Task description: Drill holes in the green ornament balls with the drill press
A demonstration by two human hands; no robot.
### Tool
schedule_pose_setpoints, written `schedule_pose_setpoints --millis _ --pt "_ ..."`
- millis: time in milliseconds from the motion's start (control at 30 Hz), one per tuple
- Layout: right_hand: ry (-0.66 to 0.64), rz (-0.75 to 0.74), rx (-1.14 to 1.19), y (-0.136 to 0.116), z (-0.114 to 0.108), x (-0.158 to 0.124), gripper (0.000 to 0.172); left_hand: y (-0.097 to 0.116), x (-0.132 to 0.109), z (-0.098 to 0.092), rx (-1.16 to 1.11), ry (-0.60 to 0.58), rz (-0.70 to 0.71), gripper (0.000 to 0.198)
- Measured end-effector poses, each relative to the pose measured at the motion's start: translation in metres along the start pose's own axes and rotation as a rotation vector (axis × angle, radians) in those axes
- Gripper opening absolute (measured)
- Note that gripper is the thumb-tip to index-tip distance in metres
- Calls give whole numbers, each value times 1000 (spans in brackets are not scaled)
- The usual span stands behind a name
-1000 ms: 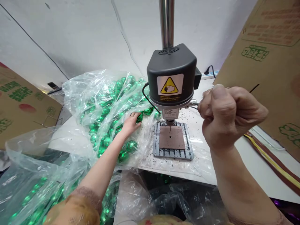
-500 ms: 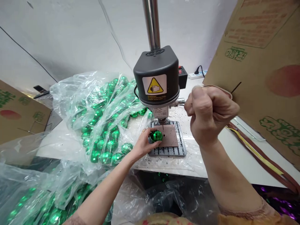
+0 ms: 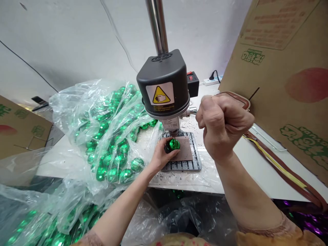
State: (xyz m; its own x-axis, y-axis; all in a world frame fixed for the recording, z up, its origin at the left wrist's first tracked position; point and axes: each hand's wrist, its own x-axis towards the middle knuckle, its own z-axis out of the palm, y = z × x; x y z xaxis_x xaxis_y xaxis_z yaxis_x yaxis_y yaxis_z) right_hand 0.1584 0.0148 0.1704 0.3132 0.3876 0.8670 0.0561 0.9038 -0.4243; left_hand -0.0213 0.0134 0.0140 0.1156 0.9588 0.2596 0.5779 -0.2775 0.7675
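Observation:
A small bench drill (image 3: 162, 87) with a black housing stands on a white table (image 3: 266, 174). My left hand (image 3: 160, 155) is closed round a shiny green faceted ball (image 3: 174, 144), holding it on the brown pad of the drill's base plate (image 3: 188, 164), right under the chuck. My right hand (image 3: 222, 124) is a raised fist closed on the drill's feed lever (image 3: 192, 110), to the right of the housing; only the lever's metal stub shows.
A clear plastic bag (image 3: 77, 112) full of green balls lies left of the drill, with more bagged balls at the lower left. Cardboard boxes stand at right (image 3: 287, 65) and far left (image 3: 20, 126). Drill chips speckle the table. A power strip (image 3: 211, 80) lies behind.
My left hand took a green ball out of the bag and carried it right onto the base plate under the chuck. The right fist stayed on the lever.

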Motion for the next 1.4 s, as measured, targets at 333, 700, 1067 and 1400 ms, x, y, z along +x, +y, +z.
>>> schedule_pose_setpoints --millis 333,700,1067,1400 --pt "42 91 11 -6 6 7 45 2 -7 20 -36 124 56 51" --pt "38 75 26 -5 5 8 45 5 -14 28 -180 138 -23 51" --pt "102 -35 20 8 1 -19 50 8 -14 27 -161 143 25 46" --pt "105 -214 41 21 -1 -28 48 10 -15 27 -154 146 13 45"
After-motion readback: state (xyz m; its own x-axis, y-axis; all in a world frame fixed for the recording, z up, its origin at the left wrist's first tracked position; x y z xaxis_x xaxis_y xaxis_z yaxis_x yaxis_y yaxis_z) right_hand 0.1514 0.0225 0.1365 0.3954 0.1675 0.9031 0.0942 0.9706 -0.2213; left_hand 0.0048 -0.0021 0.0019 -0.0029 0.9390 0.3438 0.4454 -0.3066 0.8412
